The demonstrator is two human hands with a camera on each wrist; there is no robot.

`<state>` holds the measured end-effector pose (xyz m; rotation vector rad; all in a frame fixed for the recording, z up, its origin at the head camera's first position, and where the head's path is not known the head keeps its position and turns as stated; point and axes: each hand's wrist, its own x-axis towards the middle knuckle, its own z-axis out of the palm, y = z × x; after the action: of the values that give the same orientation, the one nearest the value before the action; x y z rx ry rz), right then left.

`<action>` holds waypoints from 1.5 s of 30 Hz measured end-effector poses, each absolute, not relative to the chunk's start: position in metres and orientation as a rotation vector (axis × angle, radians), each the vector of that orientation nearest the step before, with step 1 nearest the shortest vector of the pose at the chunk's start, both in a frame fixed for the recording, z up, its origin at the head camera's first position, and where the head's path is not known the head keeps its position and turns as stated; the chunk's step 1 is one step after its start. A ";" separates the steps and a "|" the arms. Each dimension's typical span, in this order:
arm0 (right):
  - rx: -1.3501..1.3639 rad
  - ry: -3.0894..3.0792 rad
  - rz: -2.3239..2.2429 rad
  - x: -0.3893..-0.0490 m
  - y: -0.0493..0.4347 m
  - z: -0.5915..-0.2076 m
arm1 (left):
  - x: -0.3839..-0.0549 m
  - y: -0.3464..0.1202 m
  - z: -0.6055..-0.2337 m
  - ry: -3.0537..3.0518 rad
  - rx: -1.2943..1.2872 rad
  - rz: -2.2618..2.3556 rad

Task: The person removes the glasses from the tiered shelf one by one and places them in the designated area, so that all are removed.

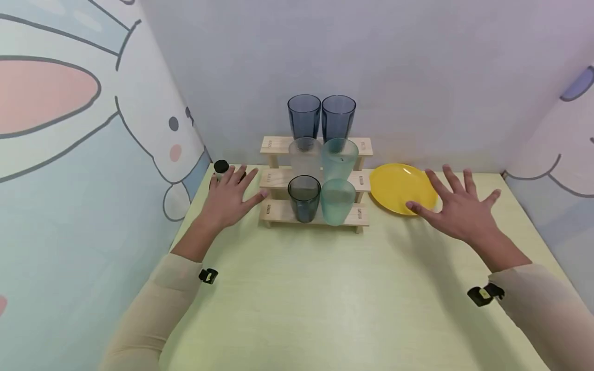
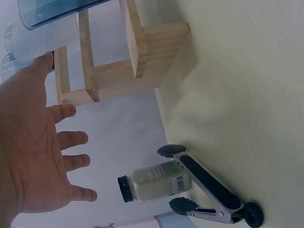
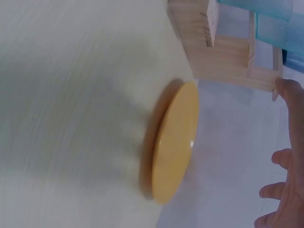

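My left hand point(image 1: 226, 202) hovers with spread fingers left of a three-tier wooden rack point(image 1: 278, 179), holding nothing. Beyond it, a jar with a black lid point(image 2: 154, 182) and a pair of black-tipped tongs point(image 2: 211, 185) show in the left wrist view. On the right, my right hand point(image 1: 461, 212) is spread above the table, its thumb overlapping the view of a yellow plate point(image 1: 399, 188). Two glasses occupy each tier: blue glasses point(image 1: 303, 116) on top, a clear frosted glass point(image 1: 305, 157) and a teal one point(image 1: 340, 158) midway, a grey glass point(image 1: 304, 200) and a teal tumbler point(image 1: 337, 203) below.
The rack stands near the back wall point(image 1: 417, 77) on a pale yellow-green table point(image 1: 297, 299). Walls with cartoon drawings point(image 1: 93, 206) flank the table on both sides. A small black device is fixed at each sleeve's cuff.
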<state>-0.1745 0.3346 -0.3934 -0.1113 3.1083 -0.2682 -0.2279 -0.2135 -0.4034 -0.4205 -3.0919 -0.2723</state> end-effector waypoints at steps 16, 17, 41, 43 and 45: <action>-0.352 3.072 -0.500 -0.189 0.251 -0.386 | -0.219 -0.209 -0.434 -3.227 -0.534 -0.440; -0.370 3.070 -0.511 -0.189 0.246 -0.385 | -0.218 -0.208 -0.435 -3.228 -0.546 -0.442; -0.491 3.000 -1.060 -0.194 0.169 -0.406 | -0.223 -0.198 -0.458 -3.275 -0.578 -0.526; -0.465 3.014 -1.072 -0.194 0.166 -0.408 | -0.224 -0.198 -0.459 -3.279 -0.570 -0.554; -0.432 3.028 -1.077 -0.194 0.163 -0.409 | -0.225 -0.198 -0.460 -3.279 -0.572 -0.573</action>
<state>-0.1941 0.1629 -0.4085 -0.4317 3.0283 -1.0765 -0.2247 -0.1978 -0.4595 -0.5716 -3.2787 -0.5731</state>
